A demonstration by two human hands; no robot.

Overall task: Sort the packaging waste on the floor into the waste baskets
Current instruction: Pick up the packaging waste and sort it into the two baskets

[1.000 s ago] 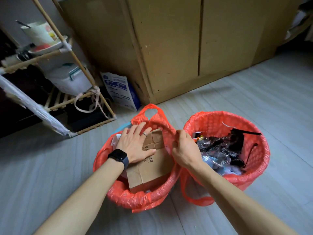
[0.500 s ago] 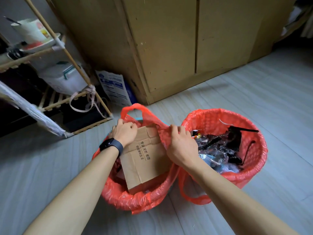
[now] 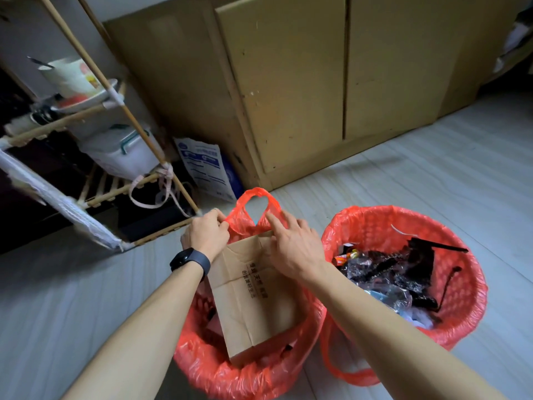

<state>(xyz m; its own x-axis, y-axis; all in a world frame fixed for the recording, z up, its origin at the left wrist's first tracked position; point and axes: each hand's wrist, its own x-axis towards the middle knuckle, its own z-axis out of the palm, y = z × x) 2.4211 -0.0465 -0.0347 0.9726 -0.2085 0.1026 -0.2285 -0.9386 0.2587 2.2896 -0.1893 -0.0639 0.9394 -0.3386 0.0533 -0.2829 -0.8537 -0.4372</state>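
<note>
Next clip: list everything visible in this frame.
left basket: one, red-lined, on floor
right basket: one, red-lined, beside it
cardboard box: one, brown, in left basket
plastic wrappers: several, clear and black, in right basket
bag handle: one, red, left basket's far rim
cabinet: one, tan, behind
rack: one, bamboo, far left
packet: one, blue-white, beside cabinet
watch: one, black, left wrist
left hand: pinches bag handle
right hand: fingers straight, at box top

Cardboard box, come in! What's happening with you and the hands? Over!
Left hand pinches the red bag by its handle. Right hand fingers on that handle, grip unclear. Cardboard box tilted inside the bag, sticking above the rim. Nothing blocking.
</note>
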